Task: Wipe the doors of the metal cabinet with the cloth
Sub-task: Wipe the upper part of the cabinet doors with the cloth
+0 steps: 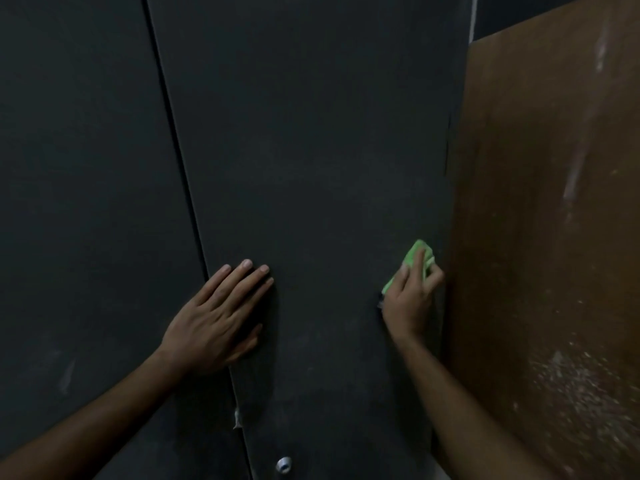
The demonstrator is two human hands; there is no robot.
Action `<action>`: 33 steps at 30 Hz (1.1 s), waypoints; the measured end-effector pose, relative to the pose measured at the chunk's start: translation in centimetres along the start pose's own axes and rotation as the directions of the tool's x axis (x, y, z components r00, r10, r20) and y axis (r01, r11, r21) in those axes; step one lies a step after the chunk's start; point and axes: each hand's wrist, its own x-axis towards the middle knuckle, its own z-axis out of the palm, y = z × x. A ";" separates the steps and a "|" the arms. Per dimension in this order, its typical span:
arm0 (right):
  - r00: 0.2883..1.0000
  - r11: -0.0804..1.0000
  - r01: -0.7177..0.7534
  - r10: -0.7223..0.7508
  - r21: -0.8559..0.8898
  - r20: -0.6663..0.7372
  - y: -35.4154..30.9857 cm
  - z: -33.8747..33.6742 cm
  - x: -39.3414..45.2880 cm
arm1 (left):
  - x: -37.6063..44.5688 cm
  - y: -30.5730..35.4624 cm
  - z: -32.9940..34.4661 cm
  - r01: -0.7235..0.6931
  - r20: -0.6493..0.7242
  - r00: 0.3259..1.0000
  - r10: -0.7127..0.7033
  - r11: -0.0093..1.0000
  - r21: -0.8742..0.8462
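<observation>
while pressed under right hand point(408, 299): cloth point(414, 258), long axis upper-right

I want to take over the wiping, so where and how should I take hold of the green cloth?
Probably take the green cloth by its upper end, the only part showing past the right hand that pins it flat to the right door. Come from above and slightly left: the brown board crowds the right side. Lay flat fingers over the bunched cloth for your grip.
</observation>
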 end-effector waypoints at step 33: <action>0.958 0.974 0.212 -0.192 0.078 -0.212 -20.3 1.3 13.7 | -0.1 -0.3 -0.6 -0.037 0.097 0.995 0.036 0.999 0.018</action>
